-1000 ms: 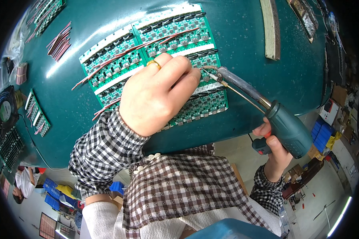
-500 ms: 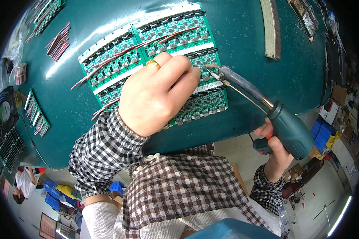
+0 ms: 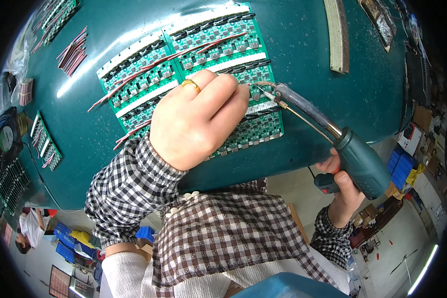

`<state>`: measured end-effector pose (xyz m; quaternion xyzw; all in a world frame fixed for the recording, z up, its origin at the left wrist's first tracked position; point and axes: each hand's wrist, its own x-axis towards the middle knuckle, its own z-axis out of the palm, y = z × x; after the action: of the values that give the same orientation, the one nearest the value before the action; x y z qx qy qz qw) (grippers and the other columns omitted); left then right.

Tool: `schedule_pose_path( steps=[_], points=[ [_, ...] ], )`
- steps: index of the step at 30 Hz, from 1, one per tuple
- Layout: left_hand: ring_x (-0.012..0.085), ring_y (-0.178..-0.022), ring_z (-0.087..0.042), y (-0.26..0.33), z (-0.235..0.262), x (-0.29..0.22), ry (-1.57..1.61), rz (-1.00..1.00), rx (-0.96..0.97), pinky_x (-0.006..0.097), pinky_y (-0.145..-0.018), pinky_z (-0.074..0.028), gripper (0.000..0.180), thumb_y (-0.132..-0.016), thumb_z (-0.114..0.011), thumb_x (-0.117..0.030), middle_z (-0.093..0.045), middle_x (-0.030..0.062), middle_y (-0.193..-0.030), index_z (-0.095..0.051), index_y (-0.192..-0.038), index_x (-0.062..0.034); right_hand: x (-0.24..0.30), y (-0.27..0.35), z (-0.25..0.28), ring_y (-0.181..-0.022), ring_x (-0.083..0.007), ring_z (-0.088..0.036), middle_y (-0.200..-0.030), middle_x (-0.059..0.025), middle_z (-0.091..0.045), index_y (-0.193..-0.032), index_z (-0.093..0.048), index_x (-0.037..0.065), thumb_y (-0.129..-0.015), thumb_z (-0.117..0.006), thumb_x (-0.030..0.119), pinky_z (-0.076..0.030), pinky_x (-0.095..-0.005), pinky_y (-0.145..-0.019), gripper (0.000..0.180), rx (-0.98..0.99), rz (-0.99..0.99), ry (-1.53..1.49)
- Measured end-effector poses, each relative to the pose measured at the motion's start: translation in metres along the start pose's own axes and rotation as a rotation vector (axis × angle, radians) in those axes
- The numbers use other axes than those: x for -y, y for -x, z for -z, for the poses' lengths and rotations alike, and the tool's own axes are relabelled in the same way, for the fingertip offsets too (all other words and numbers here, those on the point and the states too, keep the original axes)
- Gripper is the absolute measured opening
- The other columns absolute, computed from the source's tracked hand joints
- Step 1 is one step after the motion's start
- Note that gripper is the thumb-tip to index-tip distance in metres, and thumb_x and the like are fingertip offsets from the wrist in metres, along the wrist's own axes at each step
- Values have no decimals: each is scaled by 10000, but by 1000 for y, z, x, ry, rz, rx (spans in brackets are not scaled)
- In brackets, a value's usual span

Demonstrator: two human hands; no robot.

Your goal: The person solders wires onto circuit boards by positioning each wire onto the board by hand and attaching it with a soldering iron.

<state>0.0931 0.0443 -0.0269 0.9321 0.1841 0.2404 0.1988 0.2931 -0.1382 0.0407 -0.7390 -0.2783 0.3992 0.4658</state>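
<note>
My left hand (image 3: 198,116), with a gold ring on one finger, is closed over the green circuit boards (image 3: 256,44). Its fingertips are bent together in a pinch, and whatever they hold is hidden from me. In my right hand (image 3: 345,186) is a dark green soldering gun (image 3: 362,164) with a long metal barrel. The gun's thin tip (image 3: 264,90) is at a board just right of my left fingertips. Pairs of red and black wires (image 3: 154,64) lie across the boards, which carry rows of small parts and white strips.
To the left lie a bundle of wires (image 3: 73,54), a smaller board (image 3: 45,141) and a black fan (image 3: 6,136). A wooden bar (image 3: 336,37) lies at the far right of the green table (image 3: 303,44). Beyond the table's left edge another person (image 3: 32,226) is visible.
My left hand has shifted very slightly, its knuckles a little lower. The soldering gun has dropped slightly, its tip still at the board.
</note>
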Motion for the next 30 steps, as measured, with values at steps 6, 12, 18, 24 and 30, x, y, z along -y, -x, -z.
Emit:
schedule_pose_path(
  steps=[6,12,18,24,30],
  points=[
    [206,-695,-555,2,-2,1,-32,-22,-21,303,-587,-472,384,-567,-633,27,-554,69,-820,-651,-950,20,1,-2,3,-681,-214,-562,-710,-108,-558,-923,-588,-77,-787,-673,79,-522,-415,-721,223,103,45,-143],
    [206,-691,-555,4,-4,-4,-70,4,-15,300,-578,-470,364,-568,-634,26,-550,68,-807,-649,-932,21,1,0,2,-686,-219,-567,-716,-115,-563,-927,-588,-82,-783,-677,77,-524,-417,-721,232,82,32,-148],
    [228,-689,-556,0,-1,-1,32,53,22,320,-575,-458,357,-585,-646,27,-552,75,-803,-641,-941,10,-1,1,0,-664,-220,-595,-707,-104,-561,-1043,-555,-148,-725,-719,302,-561,-359,-645,574,-18,-17,-13],
    [241,-689,-560,-1,2,1,48,64,52,328,-577,-457,342,-597,-652,33,-562,77,-811,-639,-937,-4,1,0,3,-740,-233,-592,-772,-130,-588,-974,-586,-89,-771,-689,63,-529,-417,-745,274,86,23,-146],
    [241,-691,-561,-2,3,3,57,52,50,327,-582,-464,337,-594,-654,30,-563,73,-809,-642,-929,-6,-1,1,4,-763,-234,-594,-789,-133,-592,-975,-586,-86,-767,-690,50,-529,-417,-754,270,103,27,-163]
  ],
)
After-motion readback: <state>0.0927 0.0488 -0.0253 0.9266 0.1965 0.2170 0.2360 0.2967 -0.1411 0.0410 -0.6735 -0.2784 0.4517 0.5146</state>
